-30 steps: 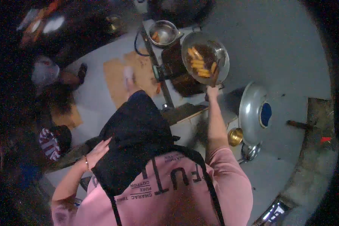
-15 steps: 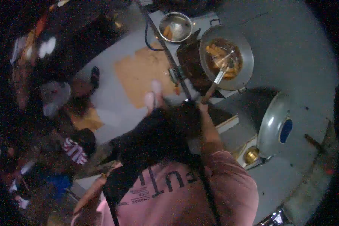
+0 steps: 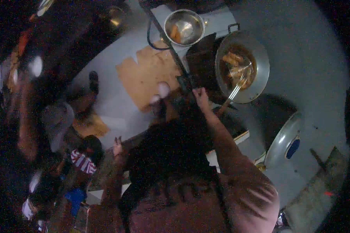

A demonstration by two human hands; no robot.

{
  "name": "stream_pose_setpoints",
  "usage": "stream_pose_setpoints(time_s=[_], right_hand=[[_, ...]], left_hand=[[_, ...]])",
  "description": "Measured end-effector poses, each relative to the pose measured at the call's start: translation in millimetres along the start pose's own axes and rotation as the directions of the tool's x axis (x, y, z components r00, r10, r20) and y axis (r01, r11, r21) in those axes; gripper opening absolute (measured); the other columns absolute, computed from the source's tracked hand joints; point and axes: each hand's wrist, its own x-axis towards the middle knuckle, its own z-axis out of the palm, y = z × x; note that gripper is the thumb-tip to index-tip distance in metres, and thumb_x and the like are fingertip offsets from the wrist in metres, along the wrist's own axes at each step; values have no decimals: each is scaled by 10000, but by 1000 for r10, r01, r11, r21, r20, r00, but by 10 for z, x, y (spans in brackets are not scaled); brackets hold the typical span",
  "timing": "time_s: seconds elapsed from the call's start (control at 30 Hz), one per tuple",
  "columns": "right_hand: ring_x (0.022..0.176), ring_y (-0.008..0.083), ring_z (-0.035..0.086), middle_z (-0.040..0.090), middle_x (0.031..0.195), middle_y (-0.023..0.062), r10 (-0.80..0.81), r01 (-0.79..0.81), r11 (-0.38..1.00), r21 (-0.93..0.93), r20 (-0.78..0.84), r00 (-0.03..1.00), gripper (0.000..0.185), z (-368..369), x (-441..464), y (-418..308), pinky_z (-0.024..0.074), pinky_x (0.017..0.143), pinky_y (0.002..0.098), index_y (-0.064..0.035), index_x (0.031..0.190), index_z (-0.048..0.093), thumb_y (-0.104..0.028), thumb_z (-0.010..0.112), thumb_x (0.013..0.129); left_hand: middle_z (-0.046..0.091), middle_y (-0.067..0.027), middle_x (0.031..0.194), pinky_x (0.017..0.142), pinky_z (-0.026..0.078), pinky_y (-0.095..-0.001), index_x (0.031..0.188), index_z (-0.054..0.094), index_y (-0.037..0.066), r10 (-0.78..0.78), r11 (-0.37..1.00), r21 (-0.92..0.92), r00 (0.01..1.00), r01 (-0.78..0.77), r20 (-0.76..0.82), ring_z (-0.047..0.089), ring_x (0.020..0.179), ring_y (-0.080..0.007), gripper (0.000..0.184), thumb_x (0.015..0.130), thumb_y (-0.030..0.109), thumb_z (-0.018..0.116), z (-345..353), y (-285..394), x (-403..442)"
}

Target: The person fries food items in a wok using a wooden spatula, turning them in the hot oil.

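My right hand (image 3: 200, 97) is at the dark metal pipe (image 3: 171, 46), beside a fitting on it. Its fingers are curled; what they grip, if anything, is too dark to make out. Just right of it, a wire skimmer (image 3: 234, 92) with a wooden handle leans in a wide wok (image 3: 263, 58), its head among brown fried pieces (image 3: 233, 59) in dark oil. My left hand (image 3: 118, 147) hangs low at the left, with some fingers apart and nothing visible in it.
A steel bowl (image 3: 194, 38) with a few orange-brown pieces stands beyond the pipe. Flattened cardboard (image 3: 136, 77) lies on the floor. A large domed lid (image 3: 278, 138) rests at the right. A person in a striped garment (image 3: 83, 160) is at the left.
My right hand has let go of the skimmer handle and moved left to the pipe. The skimmer stays in the wok. My left hand has come forward into clearer view.
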Motion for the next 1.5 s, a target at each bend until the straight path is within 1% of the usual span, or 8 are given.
stream_pose_setpoints(time_s=[0.17, 0.67, 1.0, 1.13, 1.23, 1.3, 1.37, 1.5], right_hand=[[653, 245, 580, 590, 748, 133, -338, 316, 939, -135, -187, 922, 399, 886, 489, 351, 450, 602, 347, 9, 917, 484, -368, 553, 806], [616, 252, 578, 601, 730, 131, 181, -202, 976, -80, -213, 960, 395, 1696, 296, 1142, 458, 573, 359, 0, 847, 554, -390, 548, 786], [592, 256, 576, 609, 718, 130, 148, -174, 979, -107, -217, 965, 404, 1957, 270, 1673, 464, 554, 366, -6, 800, 600, -405, 545, 772], [712, 310, 598, 618, 783, 151, 512, -514, 855, -72, -51, 858, 443, 1413, 237, 1085, 465, 649, 396, 1, 856, 598, -431, 545, 774], [574, 301, 572, 582, 675, 143, 249, -198, 901, -386, 87, 964, 371, 1071, 412, 350, 481, 523, 398, -46, 908, 606, -376, 521, 763], [795, 366, 580, 596, 810, 223, 446, -409, 819, -404, -1, 895, 467, 834, 742, -494, 469, 666, 430, 4, 800, 597, -457, 528, 774], [739, 367, 589, 594, 757, 220, 154, -157, 928, -337, -37, 987, 473, 906, 1123, -545, 482, 635, 427, 0, 740, 593, -462, 504, 782], [645, 329, 604, 607, 753, 161, -30, -6, 796, -605, -50, 998, 382, 1092, 2130, -754, 492, 586, 414, -40, 757, 600, -418, 546, 766]], left_hand=[[307, -176, 1323, 988, 278, -400, 1310, 270, 76, -47, 995, -86, 999, 45, -27, 267, 1230, -352, 496, 882, 311, 358, 780, 56, 342], [304, -183, 1322, 975, 293, -409, 1304, 275, 75, -142, 978, -146, 988, 148, 53, 271, 1225, -357, 517, 865, 323, 389, 1226, -560, 424], [302, -188, 1321, 966, 303, -415, 1300, 278, 75, -195, 967, -157, 979, 201, 54, 273, 1222, -360, 532, 854, 332, 410, 1301, -625, 216], [301, -189, 1321, 963, 307, -417, 1299, 279, 75, -208, 962, -165, 976, 216, 63, 274, 1221, -362, 538, 850, 335, 419, 1316, -595, 197], [301, -191, 1320, 960, 310, -419, 1298, 280, 75, -222, 959, -167, 973, 229, 64, 275, 1220, -363, 542, 846, 338, 425, 1265, -584, 264], [300, -192, 1320, 959, 312, -420, 1297, 281, 75, -226, 957, -176, 973, 232, 52, 276, 1219, -363, 545, 844, 339, 429, 1186, -574, 328], [300, -193, 1320, 957, 314, -421, 1296, 281, 75, -196, 964, -180, 980, 196, 17, 276, 1219, -364, 548, 842, 341, 433, 925, -532, 355], [299, -195, 1320, 954, 318, -424, 1295, 283, 74, -261, 946, -172, 961, 273, 88, 277, 1217, -365, 554, 837, 344, 442, 1360, -608, 672]])
